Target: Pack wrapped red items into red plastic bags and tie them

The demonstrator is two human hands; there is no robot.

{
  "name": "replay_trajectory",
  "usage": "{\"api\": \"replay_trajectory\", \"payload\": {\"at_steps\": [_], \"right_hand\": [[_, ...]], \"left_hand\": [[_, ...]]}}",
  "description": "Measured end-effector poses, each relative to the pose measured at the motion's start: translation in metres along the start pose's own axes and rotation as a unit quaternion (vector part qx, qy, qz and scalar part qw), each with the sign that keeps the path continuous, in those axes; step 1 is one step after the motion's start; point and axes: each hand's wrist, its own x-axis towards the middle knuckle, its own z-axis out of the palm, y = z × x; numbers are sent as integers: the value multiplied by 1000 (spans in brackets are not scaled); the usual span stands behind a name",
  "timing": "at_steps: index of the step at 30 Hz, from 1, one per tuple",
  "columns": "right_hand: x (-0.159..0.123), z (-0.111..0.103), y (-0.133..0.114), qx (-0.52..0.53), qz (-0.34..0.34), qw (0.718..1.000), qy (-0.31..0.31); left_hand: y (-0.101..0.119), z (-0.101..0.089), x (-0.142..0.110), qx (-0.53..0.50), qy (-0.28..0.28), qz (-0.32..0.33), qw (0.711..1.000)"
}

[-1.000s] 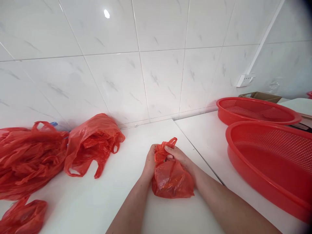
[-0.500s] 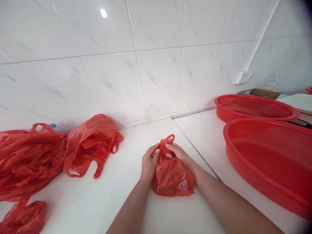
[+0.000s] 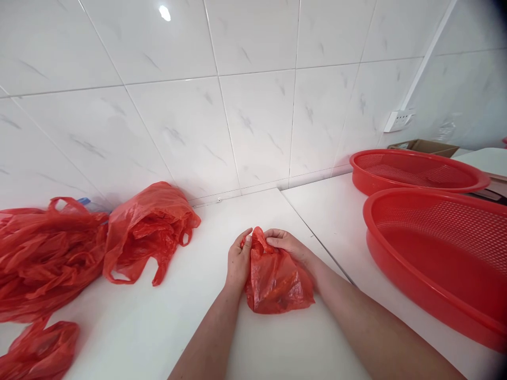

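Note:
A small crumpled red plastic bag [image 3: 275, 279] lies on the white counter [image 3: 158, 322] between my hands. My left hand [image 3: 238, 259] presses against its left side, fingers closed on the plastic near the top. From the right, my right hand [image 3: 287, 245] pinches the bag's top edge. The bag's handles are bunched under my fingers and hardly show.
Another red bag [image 3: 148, 229] lies open at the back left, beside a heap of red bags [image 3: 43, 258] and one more [image 3: 37, 351] at the near left corner. Two red mesh baskets [image 3: 439, 253] [image 3: 415, 171] stand at the right. Tiled wall behind, with a socket [image 3: 398, 120].
The bag's handles, which stuck up above my hands, have been pushed down into the bundle. Both hands have shifted slightly but stay on the bag.

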Motion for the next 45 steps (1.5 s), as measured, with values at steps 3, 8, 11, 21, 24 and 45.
{"api": "replay_trajectory", "payload": {"at_steps": [3,8,11,21,24,45], "right_hand": [[4,-3,1,-80,-9,997,-7],[16,-2,10,-349,-56,924,146],[18,-2,14,-451,-87,856,237],[16,-16,9,-231,-77,952,187],[12,-21,2,-80,-72,978,177],[9,-45,-10,-216,-181,918,280]], "left_hand": [[1,-1,-1,-13,-15,-29,999],[2,-1,0,10,27,-24,999],[-1,1,0,-13,46,-6,999],[-3,5,-1,69,35,9,997],[0,1,0,98,69,17,993],[-3,-26,10,52,162,28,985]]}}
